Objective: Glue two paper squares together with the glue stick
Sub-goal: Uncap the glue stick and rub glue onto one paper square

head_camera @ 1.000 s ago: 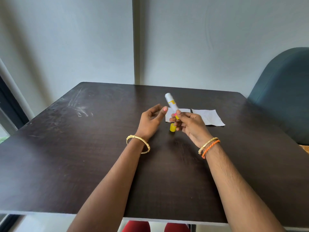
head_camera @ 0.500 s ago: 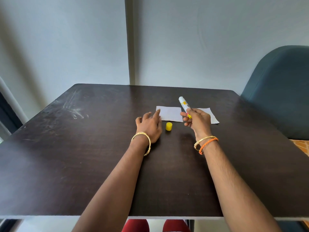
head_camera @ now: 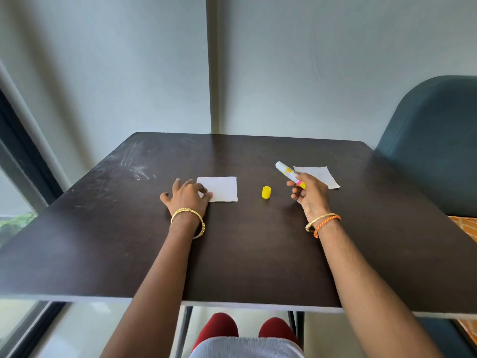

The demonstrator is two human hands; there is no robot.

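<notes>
right paper square [head_camera: 321,175] partly hidden by right hand [head_camera: 309,196]

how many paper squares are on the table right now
2. One paper square lies left of the yellow cap, with the left hand resting on its near-left corner. The other paper square lies behind the right hand, partly covered by it. None seem hidden.
</notes>
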